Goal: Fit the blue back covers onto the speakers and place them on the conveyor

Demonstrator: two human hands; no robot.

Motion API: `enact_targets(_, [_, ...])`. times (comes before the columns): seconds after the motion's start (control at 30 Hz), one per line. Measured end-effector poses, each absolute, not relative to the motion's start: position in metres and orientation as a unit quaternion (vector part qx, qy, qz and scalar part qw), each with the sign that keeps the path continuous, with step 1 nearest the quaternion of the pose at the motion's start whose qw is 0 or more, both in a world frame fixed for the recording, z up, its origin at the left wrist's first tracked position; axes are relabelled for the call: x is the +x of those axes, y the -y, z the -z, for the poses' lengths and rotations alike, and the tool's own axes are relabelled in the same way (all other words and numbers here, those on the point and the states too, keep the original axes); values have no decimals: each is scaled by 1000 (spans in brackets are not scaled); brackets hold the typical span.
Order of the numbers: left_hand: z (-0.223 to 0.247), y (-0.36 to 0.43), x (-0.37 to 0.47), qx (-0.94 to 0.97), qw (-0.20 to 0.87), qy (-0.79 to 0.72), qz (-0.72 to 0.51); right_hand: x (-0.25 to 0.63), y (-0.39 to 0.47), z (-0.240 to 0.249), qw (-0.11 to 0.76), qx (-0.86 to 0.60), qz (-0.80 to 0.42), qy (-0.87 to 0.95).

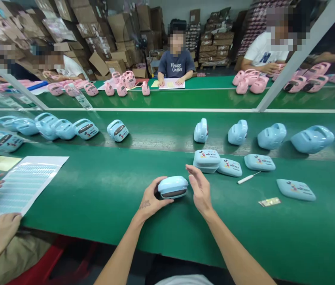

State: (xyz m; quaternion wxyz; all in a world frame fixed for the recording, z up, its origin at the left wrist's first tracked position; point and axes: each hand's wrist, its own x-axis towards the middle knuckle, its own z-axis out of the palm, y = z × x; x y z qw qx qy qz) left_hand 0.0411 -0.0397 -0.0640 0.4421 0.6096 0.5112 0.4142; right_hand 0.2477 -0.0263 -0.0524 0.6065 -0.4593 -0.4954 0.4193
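Note:
Near the middle of the green table [96, 190], my left hand [151, 202] grips a light blue case [173, 187] with a dark window on its near side. Its thumb is in front and its fingers are behind. My right hand [199, 190] is raised just right of the case, fingers apart, holding nothing. Beyond it sit stacked blue lids [207, 157] with a cartoon print, with another printed lid [229, 167] leaning beside them. Two more lids, one [260, 162] farther back and one [296, 190] nearer, lie to the right.
A white screwdriver [246, 179] and a small clear packet [269, 202] lie at right. Blue handled cases [118, 131] line the belt [161, 136] behind. A sticker sheet [26, 184] and a co-worker's hand [2, 233] are at left. People sit across, among pink cases [130, 79].

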Motion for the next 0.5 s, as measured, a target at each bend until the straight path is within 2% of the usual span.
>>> enact_targets(0.13, [63, -18, 38, 544, 352, -601, -468, 294, 18, 33, 618, -486, -348, 511])
enact_targets(0.17, [60, -42, 38, 506, 296, -647, -487, 308, 8, 27, 616, -496, -310, 528])
enact_targets(0.27, [50, -115, 37, 464, 224, -690, -508, 348, -41, 11, 575, -518, -175, 609])
enact_targets(0.4, [43, -167, 32, 438, 191, -715, -510, 374, -125, -4, 391, -537, -13, 748])
enact_targets(0.5, [46, -170, 27, 439, 194, -703, -524, 368, -172, -9, 292, -536, 16, 792])
